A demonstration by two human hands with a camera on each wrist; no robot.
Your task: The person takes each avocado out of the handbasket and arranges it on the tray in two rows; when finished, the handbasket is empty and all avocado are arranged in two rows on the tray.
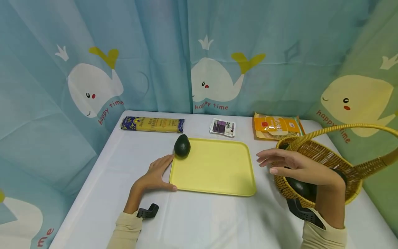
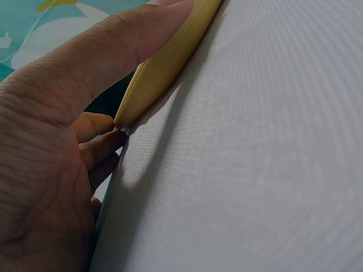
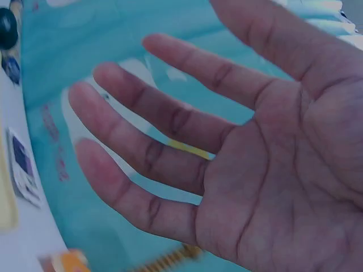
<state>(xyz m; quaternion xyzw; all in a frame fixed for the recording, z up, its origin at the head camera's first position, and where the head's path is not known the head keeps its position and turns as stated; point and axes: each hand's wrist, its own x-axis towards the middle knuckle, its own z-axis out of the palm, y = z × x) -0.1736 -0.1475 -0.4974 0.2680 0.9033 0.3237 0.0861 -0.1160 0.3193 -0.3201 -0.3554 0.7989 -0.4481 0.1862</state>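
Beside left hand [image 1: 155, 174] fingers: tray [image 1: 214, 166] edge, touching; avocado [image 1: 182, 146] near.

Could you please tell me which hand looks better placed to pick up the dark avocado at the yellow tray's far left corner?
Probably the left hand: it rests against the yellow plastic tray just below the dark green avocado, while the right hand hovers open near the woven wicker basket.

The left hand [image 1: 157, 174] lies flat, palm down, fingers straight and thumb stretched sideways. The right hand [image 1: 295, 166] hovers raised, palm down, fingers spread and relaxed, holding nothing.
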